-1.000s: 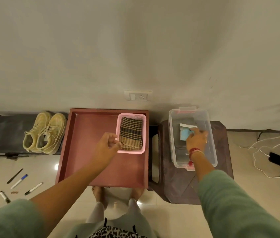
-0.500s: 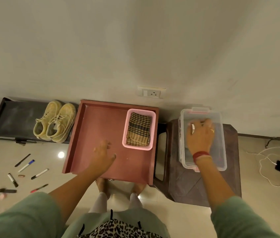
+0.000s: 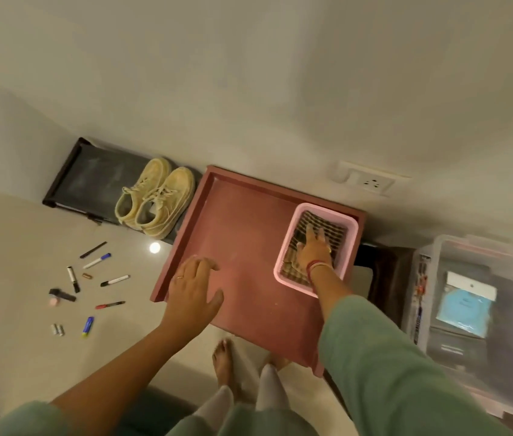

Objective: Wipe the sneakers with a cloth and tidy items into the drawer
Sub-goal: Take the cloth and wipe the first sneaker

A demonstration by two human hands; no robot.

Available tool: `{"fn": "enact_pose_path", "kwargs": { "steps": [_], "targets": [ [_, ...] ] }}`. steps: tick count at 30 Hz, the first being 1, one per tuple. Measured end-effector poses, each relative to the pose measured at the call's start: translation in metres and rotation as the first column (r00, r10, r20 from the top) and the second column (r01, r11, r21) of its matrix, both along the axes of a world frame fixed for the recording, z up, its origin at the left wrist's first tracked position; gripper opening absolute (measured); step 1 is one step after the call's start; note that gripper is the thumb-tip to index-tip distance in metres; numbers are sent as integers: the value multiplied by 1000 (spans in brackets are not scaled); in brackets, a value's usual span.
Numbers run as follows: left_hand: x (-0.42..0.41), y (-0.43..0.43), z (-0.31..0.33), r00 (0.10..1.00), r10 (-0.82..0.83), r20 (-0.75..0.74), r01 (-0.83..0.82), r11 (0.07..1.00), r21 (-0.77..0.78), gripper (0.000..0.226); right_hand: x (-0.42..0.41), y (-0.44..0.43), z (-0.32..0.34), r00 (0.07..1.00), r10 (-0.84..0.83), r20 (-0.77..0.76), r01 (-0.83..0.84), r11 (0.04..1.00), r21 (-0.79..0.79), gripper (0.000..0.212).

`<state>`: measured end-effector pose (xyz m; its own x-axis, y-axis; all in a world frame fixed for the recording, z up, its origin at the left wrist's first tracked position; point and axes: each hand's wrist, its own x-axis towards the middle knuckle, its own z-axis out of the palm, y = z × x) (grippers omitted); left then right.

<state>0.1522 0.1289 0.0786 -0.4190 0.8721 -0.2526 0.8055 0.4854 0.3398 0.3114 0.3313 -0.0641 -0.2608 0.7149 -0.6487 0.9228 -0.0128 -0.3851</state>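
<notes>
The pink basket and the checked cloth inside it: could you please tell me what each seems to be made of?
The pink basket looks like moulded plastic, smooth with slatted walls. The checked cloth under the right hand seems woven fabric, matte and folded, though motion blur leaves the weave uncertain.

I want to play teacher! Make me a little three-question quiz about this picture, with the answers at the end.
1. True or false: the sneakers are inside the red drawer.
2. Which hand reaches into the pink basket onto the checked cloth?
A. left hand
B. right hand
C. neither
3. Fill in: the markers lie scattered on the ____.

Key
1. False: they sit on a dark low rack beside the drawer.
2. B
3. floor
</notes>
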Motion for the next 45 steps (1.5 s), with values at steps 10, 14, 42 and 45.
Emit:
{"fn": "enact_pose_path", "kwargs": {
  "steps": [10, 14, 42, 45],
  "targets": [
    [-30, -16, -56, 958, -288, -14, 242, 831, -501, 75, -13, 16, -48, 995, 21, 96, -48, 956, 291, 36],
    [-44, -27, -80, 955, -296, 18, 250, 771, -586, 75, 0, 18, -9, 931, -287, -223, 343, 897, 278, 26],
    [-343, -37, -264, 762, -301, -573, 439, 891, 117, 114, -167, -246, -107, 984, 167, 63, -151, 590, 793, 53],
    [-349, -25, -268, 682, -286, -673, 469, 877, 102, 97, -160, -249, -119, 980, 182, 83, -173, 564, 807, 54]
  ]
}}
